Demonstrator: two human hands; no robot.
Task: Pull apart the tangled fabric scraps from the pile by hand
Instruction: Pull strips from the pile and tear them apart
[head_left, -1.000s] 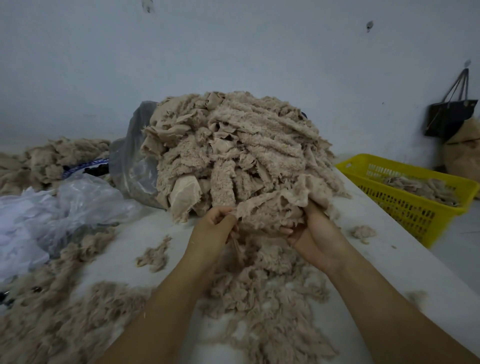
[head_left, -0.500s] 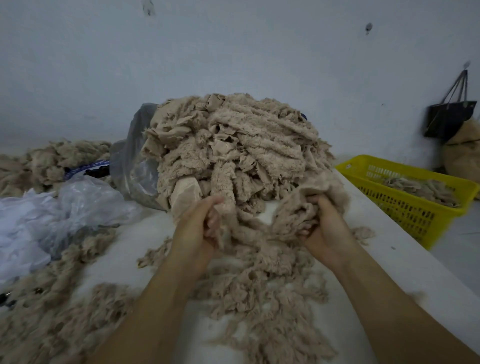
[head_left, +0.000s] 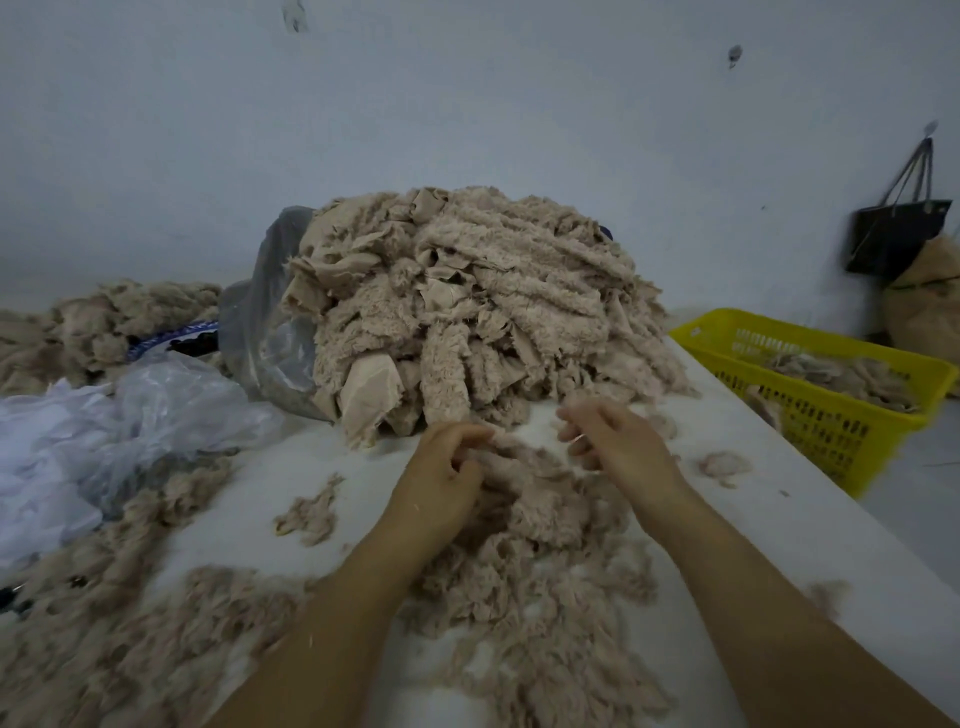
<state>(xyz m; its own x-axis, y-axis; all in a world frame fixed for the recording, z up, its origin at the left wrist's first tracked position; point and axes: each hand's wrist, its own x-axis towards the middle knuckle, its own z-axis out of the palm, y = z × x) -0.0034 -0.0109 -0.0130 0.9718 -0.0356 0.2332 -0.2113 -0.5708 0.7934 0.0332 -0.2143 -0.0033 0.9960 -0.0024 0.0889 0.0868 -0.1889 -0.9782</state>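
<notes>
Pulled back from pile (head_left: 467, 291) onto loose scraps (head_left: 540, 519): left hand (head_left: 447, 467) pinching some, right hand (head_left: 613, 447) blurred, grip unclear; likely light, soft, clingy, so grab strip ends.

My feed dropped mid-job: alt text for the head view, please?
The left hand grips loose beige scraps on a white table, just before the big tangled fabric pile; the right hand, blurred and loosely curled, is beside it. A yellow basket with more scraps stands at right, plastic bags at left.
</notes>
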